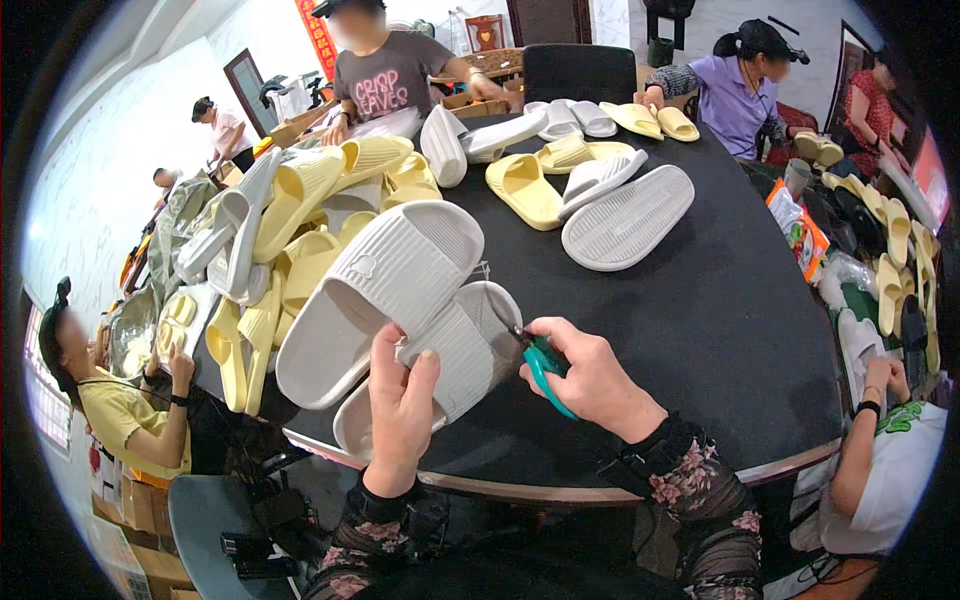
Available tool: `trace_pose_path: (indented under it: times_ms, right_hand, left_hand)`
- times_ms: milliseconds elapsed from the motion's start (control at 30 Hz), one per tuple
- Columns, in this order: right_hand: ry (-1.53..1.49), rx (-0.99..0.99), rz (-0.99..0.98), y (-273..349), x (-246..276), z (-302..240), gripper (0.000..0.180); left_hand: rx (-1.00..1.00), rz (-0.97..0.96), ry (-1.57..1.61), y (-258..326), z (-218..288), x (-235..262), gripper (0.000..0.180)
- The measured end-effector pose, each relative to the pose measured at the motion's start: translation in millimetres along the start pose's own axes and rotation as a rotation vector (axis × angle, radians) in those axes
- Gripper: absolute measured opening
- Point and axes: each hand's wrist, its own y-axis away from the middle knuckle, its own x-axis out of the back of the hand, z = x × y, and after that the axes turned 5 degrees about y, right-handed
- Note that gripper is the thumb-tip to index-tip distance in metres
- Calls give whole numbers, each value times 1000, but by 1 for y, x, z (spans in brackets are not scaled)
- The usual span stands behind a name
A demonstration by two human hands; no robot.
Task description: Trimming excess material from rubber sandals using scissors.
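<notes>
Round black table (pixel 720 330), crowded workroom, other people seated around it. Left hand (pixel 400 405) clamped on a pair of grey slide sandals (pixel 400 300) at the near table edge (soles ribbed). Right hand (pixel 590 375) closed on teal snips (pixel 545 368), tip touching the lower sandal. Yellow slippers (pixel 300 220) heaped left.

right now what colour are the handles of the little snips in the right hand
Teal green, seen in the head view: the snips sit in the right hand.

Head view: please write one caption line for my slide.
Left hand holds grey slide sandals; right hand holds teal snips beside them.
</notes>
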Motion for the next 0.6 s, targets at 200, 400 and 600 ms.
trace_pose_path:
  times_ms: [200, 400, 600]
  right_hand:
    - [90, 45, 83, -4, 3, 3, 40]
    - [121, -9, 84, -9, -7, 0, 41]
    - [-53, -195, 171, 7, -7, 13, 36]
  left_hand:
    - [52, -73, -13, 3, 4, -4, 29]
    - [-45, -147, -344, 13, 5, 10, 24]
    - [-8, -278, -280, 17, -3, 5, 28]
